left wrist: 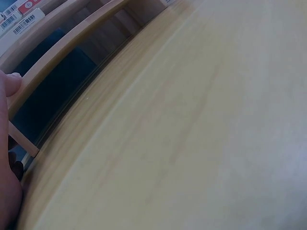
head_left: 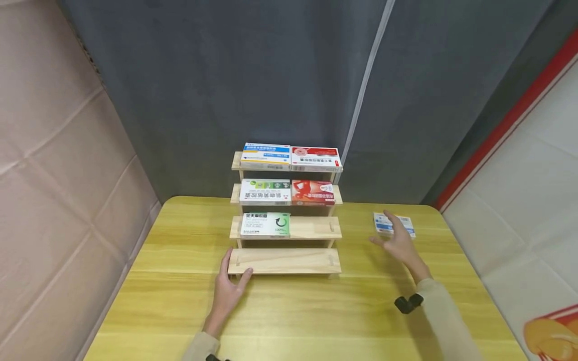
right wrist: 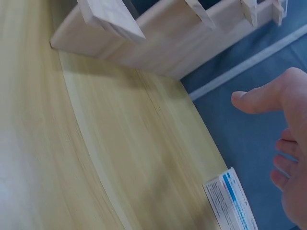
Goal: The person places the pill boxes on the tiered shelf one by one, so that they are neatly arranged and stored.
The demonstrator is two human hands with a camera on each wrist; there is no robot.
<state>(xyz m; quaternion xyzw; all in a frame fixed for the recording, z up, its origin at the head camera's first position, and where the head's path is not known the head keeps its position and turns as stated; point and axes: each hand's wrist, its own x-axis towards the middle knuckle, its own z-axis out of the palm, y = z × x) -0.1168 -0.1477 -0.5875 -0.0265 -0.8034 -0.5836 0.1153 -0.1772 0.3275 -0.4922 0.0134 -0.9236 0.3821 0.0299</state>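
A stepped wooden display rack (head_left: 289, 260) stands on the table. My left hand (head_left: 228, 293) grips the left end of its lowest step, with the thumb on the front edge; the thumb also shows at the left of the left wrist view. My right hand (head_left: 399, 243) hovers with fingers spread over a white and blue medicine box (head_left: 408, 228) lying on the table right of the rack. In the right wrist view this box shows below the thumb and loosely bent fingers. A white and green medicine box (head_left: 264, 224) lies at the left of the third step down.
A blue and white box (head_left: 265, 154) and a red and white box (head_left: 315, 158) lie on the top step. The second step bears a white and green box (head_left: 265, 191) and a red box (head_left: 313, 192). A grey curtain (head_left: 226, 75) hangs behind the table (head_left: 180, 281).
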